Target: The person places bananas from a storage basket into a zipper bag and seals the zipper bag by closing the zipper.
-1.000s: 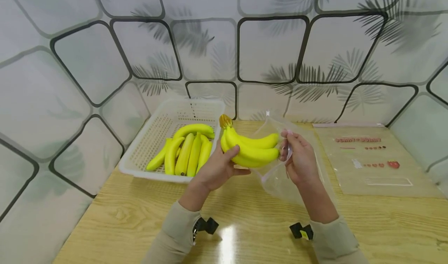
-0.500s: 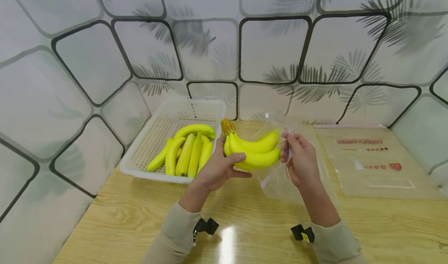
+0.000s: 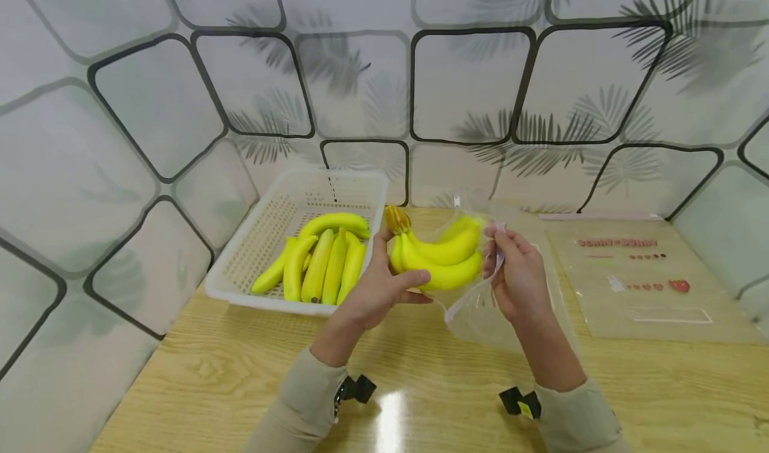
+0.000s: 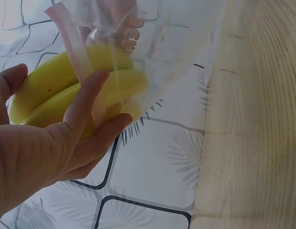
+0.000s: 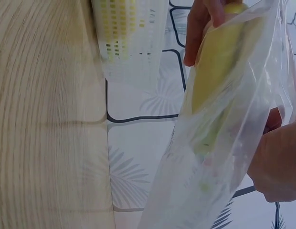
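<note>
A bunch of yellow bananas (image 3: pixel 441 266) with a brown stem end lies across my left hand (image 3: pixel 380 281), thumb over the near side and fingers behind and below. Its tips are inside the mouth of a clear zip bag (image 3: pixel 480 323). My right hand (image 3: pixel 521 269) pinches the bag's pink zip edge at the right of the mouth. From the left wrist, the pink zip strip (image 4: pixel 74 45) crosses over the bananas (image 4: pixel 52 88), and my left thumb lies close to it. The right wrist view shows the bag (image 5: pixel 186 186) hanging down around the banana tips, its lower part slack.
A white perforated basket (image 3: pixel 240 296) stands at the left with several loose bananas (image 3: pixel 318 266) in it. Flat on the wooden table (image 3: pixel 420 399) at the right lies another clear zip bag (image 3: pixel 613 306) with red printing. A patterned wall covering (image 3: pixel 468 86) rises behind.
My left hand has moved the bananas a little to the right and down, so more of them is inside the bag. The right hand has stayed nearly in place at the bag's edge.
</note>
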The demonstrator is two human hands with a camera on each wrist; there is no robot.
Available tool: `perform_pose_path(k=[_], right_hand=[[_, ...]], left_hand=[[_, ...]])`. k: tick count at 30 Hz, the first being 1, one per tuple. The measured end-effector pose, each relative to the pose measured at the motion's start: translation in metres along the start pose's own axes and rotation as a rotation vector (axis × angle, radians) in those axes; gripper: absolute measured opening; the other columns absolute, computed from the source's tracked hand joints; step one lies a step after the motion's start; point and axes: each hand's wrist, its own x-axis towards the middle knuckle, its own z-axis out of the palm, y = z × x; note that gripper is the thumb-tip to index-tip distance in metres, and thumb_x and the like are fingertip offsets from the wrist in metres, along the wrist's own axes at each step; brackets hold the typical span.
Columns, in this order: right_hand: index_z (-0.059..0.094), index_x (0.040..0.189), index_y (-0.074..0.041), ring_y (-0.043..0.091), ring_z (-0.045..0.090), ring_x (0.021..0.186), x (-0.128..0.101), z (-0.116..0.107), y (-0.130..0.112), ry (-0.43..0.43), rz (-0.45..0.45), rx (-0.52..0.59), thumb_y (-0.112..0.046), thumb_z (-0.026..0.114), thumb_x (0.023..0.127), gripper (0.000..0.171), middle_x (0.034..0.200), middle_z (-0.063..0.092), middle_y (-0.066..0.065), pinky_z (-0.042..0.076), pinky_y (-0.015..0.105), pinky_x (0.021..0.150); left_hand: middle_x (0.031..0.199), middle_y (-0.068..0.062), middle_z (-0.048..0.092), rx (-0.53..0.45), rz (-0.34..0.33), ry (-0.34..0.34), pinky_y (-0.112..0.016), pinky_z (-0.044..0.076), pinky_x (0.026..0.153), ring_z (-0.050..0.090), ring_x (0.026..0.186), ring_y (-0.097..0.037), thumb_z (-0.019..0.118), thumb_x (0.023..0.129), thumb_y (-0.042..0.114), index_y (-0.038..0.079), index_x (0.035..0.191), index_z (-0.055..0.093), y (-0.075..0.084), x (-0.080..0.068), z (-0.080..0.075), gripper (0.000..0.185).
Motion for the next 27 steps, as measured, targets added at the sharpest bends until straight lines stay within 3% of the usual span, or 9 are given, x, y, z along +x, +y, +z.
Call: perform_pose_path(k=[4, 9, 12, 15, 18, 23, 25, 27], right_hand=[[0.068, 0.092, -0.012, 0.007, 0.05, 0.053, 0.0001, -0.0005, 0.0014, -0.002, -0.015, -0.003, -0.017, 0.047, 0.106, 0.026, 0.069, 0.054, -0.002, 0.047, 0.014, 0.049], [0.065, 0.102, -0.009, 0.008, 0.051, 0.059, 0.0007, -0.0019, 0.0027, -0.031, -0.008, -0.151, -0.019, 0.053, 0.103, 0.015, 0.074, 0.057, -0.002, 0.048, 0.016, 0.053], [0.063, 0.11, -0.007, 0.008, 0.051, 0.063, 0.0004, -0.0033, 0.0027, -0.049, -0.005, -0.275, -0.025, 0.056, 0.103, 0.021, 0.077, 0.056, -0.002, 0.05, 0.018, 0.054], [0.063, 0.117, -0.006, 0.009, 0.051, 0.064, -0.0002, -0.0045, 0.0018, -0.056, 0.001, -0.329, -0.032, 0.056, 0.102, 0.031, 0.077, 0.055, -0.002, 0.052, 0.02, 0.055], [0.061, 0.119, -0.009, 0.008, 0.051, 0.064, -0.0005, -0.0059, 0.0, -0.072, 0.052, -0.264, -0.034, 0.053, 0.102, 0.032, 0.077, 0.055, -0.003, 0.052, 0.02, 0.057], [0.056, 0.112, -0.014, 0.008, 0.051, 0.063, 0.0004, -0.0078, -0.0017, -0.1, 0.207, 0.072, -0.027, 0.043, 0.106, 0.019, 0.075, 0.051, -0.002, 0.05, 0.018, 0.06], [0.053, 0.107, -0.012, 0.008, 0.049, 0.066, 0.0008, -0.0069, -0.0012, -0.121, 0.216, 0.118, -0.024, 0.04, 0.107, 0.018, 0.077, 0.05, -0.002, 0.049, 0.017, 0.063], [0.051, 0.106, -0.009, 0.009, 0.048, 0.072, 0.0008, -0.005, -0.0003, -0.138, 0.196, 0.075, -0.023, 0.04, 0.107, 0.018, 0.081, 0.049, -0.001, 0.048, 0.017, 0.067]], left_hand=[[0.132, -0.018, 0.037, 0.017, -0.007, -0.013, -0.05, 0.058, 0.08, 0.061, 0.1, -0.025, 0.066, 0.088, -0.003, 0.021, 0.148, 0.004, -0.0009, 0.0003, -0.0002, 0.09], [0.133, -0.02, 0.036, 0.027, -0.019, 0.021, -0.05, 0.058, 0.078, 0.062, 0.098, -0.027, 0.066, 0.088, -0.004, 0.019, 0.148, 0.004, 0.0005, 0.0004, -0.0013, 0.09], [0.135, -0.021, 0.035, 0.035, -0.018, 0.052, -0.05, 0.059, 0.077, 0.062, 0.098, -0.029, 0.067, 0.088, -0.003, 0.018, 0.149, 0.004, 0.0012, 0.0003, -0.0019, 0.09], [0.137, -0.021, 0.034, 0.05, -0.011, 0.061, -0.049, 0.059, 0.077, 0.062, 0.099, -0.029, 0.068, 0.088, 0.0, 0.016, 0.149, 0.004, 0.0006, 0.0006, -0.001, 0.089], [0.136, -0.022, 0.036, 0.073, 0.005, 0.065, -0.048, 0.059, 0.077, 0.063, 0.099, -0.027, 0.069, 0.088, 0.003, 0.015, 0.148, 0.004, -0.0014, 0.0011, 0.0011, 0.089], [0.133, -0.023, 0.042, 0.113, 0.012, 0.104, -0.047, 0.059, 0.076, 0.065, 0.095, -0.026, 0.071, 0.086, 0.004, 0.015, 0.148, 0.006, -0.0055, 0.0021, 0.0047, 0.09], [0.133, -0.023, 0.044, 0.138, 0.014, 0.125, -0.046, 0.06, 0.075, 0.065, 0.095, -0.026, 0.073, 0.085, 0.006, 0.014, 0.148, 0.007, -0.0061, 0.0026, 0.006, 0.091], [0.134, -0.024, 0.044, 0.167, 0.022, 0.142, -0.046, 0.06, 0.074, 0.066, 0.095, -0.027, 0.075, 0.084, 0.007, 0.014, 0.147, 0.008, -0.0065, 0.003, 0.0068, 0.092]])
